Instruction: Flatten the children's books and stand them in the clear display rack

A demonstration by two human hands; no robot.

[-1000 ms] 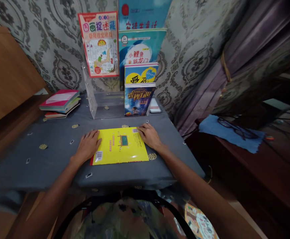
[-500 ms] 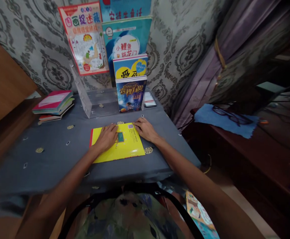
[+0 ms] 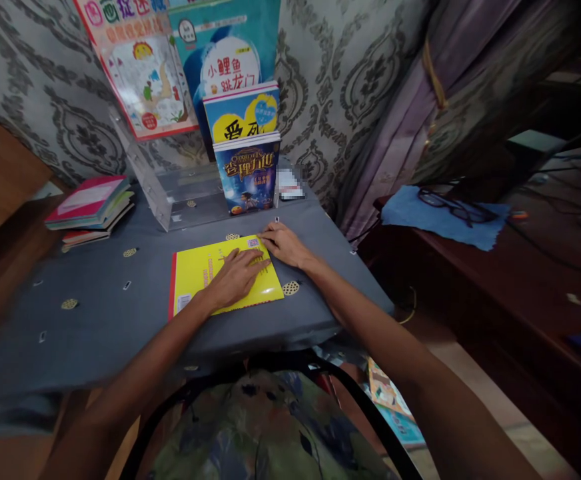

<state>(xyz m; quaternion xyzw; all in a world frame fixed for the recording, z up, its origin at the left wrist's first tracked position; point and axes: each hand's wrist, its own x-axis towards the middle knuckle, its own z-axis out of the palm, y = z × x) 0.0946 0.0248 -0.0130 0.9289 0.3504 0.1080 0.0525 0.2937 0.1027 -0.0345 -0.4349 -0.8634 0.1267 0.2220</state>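
A yellow book (image 3: 193, 270) with a red spine at its left lies closed on the cloth-covered table in front of me. Across its right half rests my left hand (image 3: 235, 279), palm down with the fingers stretched out over the cover. My right hand (image 3: 284, 244) is at the book's far right corner, fingers bent together on the edge there. Part of the cover is hidden under my left hand.
Behind the book, a clear acrylic stand (image 3: 163, 212) holds several upright books, a dark blue one (image 3: 248, 177) at its front. A book stack (image 3: 90, 207) sits back left. On the brown surface at right are glasses (image 3: 458, 208) on a blue cloth (image 3: 400, 210).
My left hand has slid right across the cover, uncovering print and a barcode on the book's left part. My right hand stays at the corner. The view has shifted slightly.
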